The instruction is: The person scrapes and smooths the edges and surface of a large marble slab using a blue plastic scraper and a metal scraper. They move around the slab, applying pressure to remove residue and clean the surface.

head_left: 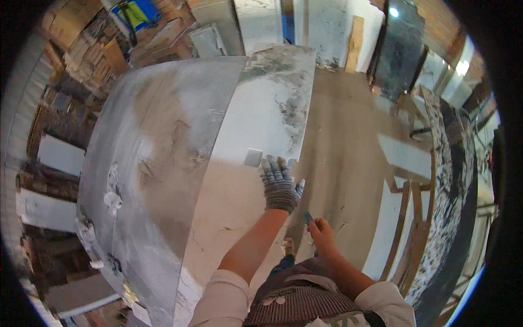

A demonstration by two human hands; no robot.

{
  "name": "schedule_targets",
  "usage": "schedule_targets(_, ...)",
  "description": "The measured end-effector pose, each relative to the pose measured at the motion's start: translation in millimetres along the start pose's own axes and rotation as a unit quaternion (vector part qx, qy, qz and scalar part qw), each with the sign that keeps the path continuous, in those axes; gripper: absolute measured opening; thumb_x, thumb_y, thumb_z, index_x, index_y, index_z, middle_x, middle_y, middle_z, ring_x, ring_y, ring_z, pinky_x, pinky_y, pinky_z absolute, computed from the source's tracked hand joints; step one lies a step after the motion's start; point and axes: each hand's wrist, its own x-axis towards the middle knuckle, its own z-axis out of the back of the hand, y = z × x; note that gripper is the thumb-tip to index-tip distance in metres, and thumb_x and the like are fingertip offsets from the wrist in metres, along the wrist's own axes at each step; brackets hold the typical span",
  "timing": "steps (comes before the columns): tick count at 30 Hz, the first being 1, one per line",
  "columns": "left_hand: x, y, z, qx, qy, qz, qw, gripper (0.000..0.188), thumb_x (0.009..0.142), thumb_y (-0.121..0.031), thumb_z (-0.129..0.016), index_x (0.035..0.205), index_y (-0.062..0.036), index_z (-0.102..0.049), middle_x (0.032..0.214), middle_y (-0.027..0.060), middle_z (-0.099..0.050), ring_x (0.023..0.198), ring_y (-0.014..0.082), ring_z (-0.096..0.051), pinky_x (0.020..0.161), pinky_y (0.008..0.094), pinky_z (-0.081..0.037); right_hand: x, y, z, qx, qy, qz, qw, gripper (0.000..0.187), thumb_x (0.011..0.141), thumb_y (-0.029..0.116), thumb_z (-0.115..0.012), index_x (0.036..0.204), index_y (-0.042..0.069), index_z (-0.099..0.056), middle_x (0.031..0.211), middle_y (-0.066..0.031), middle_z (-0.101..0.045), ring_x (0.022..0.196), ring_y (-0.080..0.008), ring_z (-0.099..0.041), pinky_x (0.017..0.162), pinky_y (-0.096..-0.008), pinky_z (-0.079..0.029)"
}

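Note:
My left hand (280,186), in a grey knitted glove, lies with its fingers stretched out at the right edge of a long pale slab (229,196). Just beyond its fingertips is a small grey square with rounded corners (253,157); whether it is a cutout or a flat piece I cannot tell. Dark grey blotches mark the far end of the slab. To the right of the slab, my bare right hand (322,235) is closed on a small dark teal piece (309,217), whose kind is too small to make out.
A large grey, dusty slab (163,147) adjoins on the left, with crumpled whitish scraps (113,197) on it. At right, a black-and-white speckled slab (444,191) stands by wooden supports (417,218). Panels lean at the back. Dusty floor (348,141) runs between.

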Motion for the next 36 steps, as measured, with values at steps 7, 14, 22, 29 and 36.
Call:
schedule_targets(7, -73, 34, -13, -0.087, 0.048, 0.084, 0.992, 0.082, 0.082, -0.037, -0.062, 0.146, -0.0001, -0.026, 0.151, 0.0235, -0.025, 0.141, 0.0417, -0.020, 0.114, 0.0562, -0.015, 21, 40, 35, -0.092, 0.200, -0.003, 0.975, 0.020, 0.092, 0.014, -0.061, 0.107, 0.000, -0.057, 0.087, -0.0043, -0.064, 0.077, -0.0105, -0.058, 0.069, -0.0260, -0.046)
schedule_targets(14, -282, 33, 31, 0.051, 0.101, 0.376, 0.920, 0.091, 0.075, -0.045, -0.066, 0.147, -0.0055, -0.028, 0.154, 0.0208, -0.021, 0.142, 0.0436, -0.017, 0.114, 0.0594, -0.012, 60, 116, 61, -0.235, 0.342, -0.018, 0.910, 0.022, 0.088, 0.011, -0.063, 0.108, 0.000, -0.061, 0.086, -0.0055, -0.064, 0.075, -0.0123, -0.058, 0.069, -0.0274, -0.047)
schedule_targets(22, -510, -1, 39, -0.044, -0.060, 0.904, 0.422, 0.064, 0.085, -0.019, -0.052, 0.145, -0.0052, -0.036, 0.132, 0.0218, -0.054, 0.124, 0.0371, -0.049, 0.104, 0.0441, -0.040, 115, 163, 29, -0.326, 0.499, 0.027, 0.802, 0.017, 0.089, 0.013, -0.062, 0.099, 0.002, -0.054, 0.086, -0.0075, -0.065, 0.077, -0.0131, -0.060, 0.072, -0.0283, -0.048)
schedule_targets(29, -578, 50, -71, -0.310, -0.749, 0.578, 0.093, 0.070, 0.094, -0.061, -0.034, 0.130, -0.0038, -0.054, 0.126, 0.0133, -0.057, 0.111, 0.0294, -0.055, 0.097, 0.0416, -0.042, 156, 216, -39, -0.393, 0.597, 0.137, 0.686, 0.010, 0.090, 0.010, -0.062, 0.090, 0.003, -0.055, 0.074, 0.0035, -0.050, 0.066, -0.0051, -0.044, 0.060, -0.0228, -0.037)
schedule_targets(36, -323, 61, -55, -0.291, -0.774, 0.562, -0.009, 0.077, 0.093, -0.066, -0.033, 0.143, -0.0069, -0.039, 0.144, 0.0121, -0.041, 0.127, 0.0273, -0.040, 0.108, 0.0401, -0.031, 200, 273, -101, -0.398, 0.617, 0.147, 0.663, 0.011, 0.088, 0.010, -0.064, 0.088, 0.004, -0.054, 0.075, 0.0057, -0.047, 0.066, -0.0039, -0.041, 0.060, -0.0225, -0.035)
